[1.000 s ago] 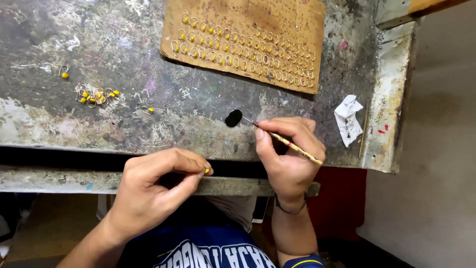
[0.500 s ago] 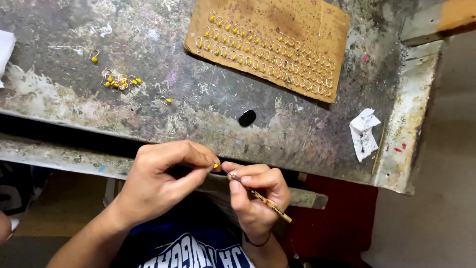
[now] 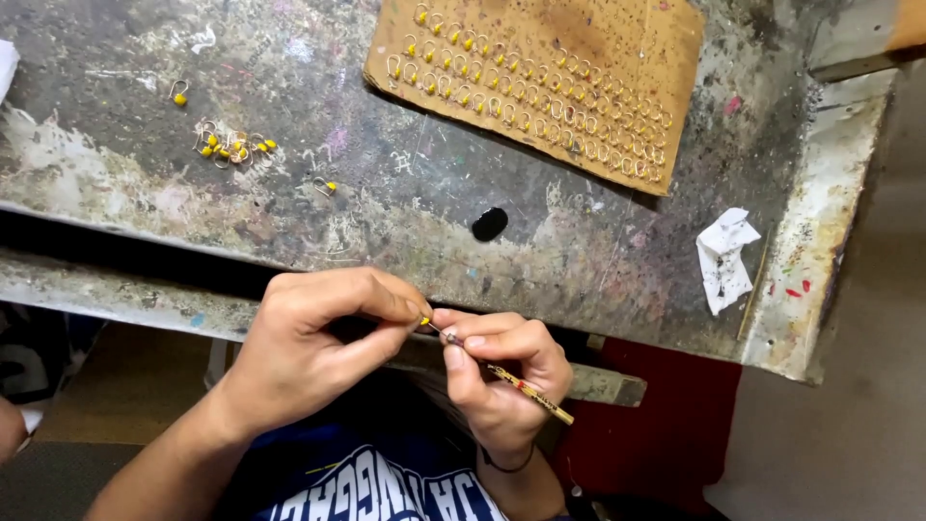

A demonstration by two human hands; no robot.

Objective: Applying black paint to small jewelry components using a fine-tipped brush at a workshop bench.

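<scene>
My left hand (image 3: pixel 313 338) pinches a tiny yellow bead hook (image 3: pixel 424 320) between thumb and forefinger, just below the table's front edge. My right hand (image 3: pixel 502 371) holds a thin paintbrush (image 3: pixel 526 389) like a pen, its tip touching the yellow bead. Both hands meet over my lap. On the worn table (image 3: pixel 405 193) a small black paint blob (image 3: pixel 490 224) lies just above my hands. A brown cardboard sheet (image 3: pixel 617 48) at the back holds rows of several yellow-tipped hooks.
Several loose yellow-beaded hooks (image 3: pixel 227 145) lie at the table's left, with one apart (image 3: pixel 179 94) and another (image 3: pixel 326 185) nearer the middle. A crumpled white paper (image 3: pixel 725 259) sits by the right edge. A wooden rail (image 3: pixel 598 384) runs under the table front.
My right hand left the black paint blob and brought the brush down to the bead in my left hand. The brush tip now touches the bead.
</scene>
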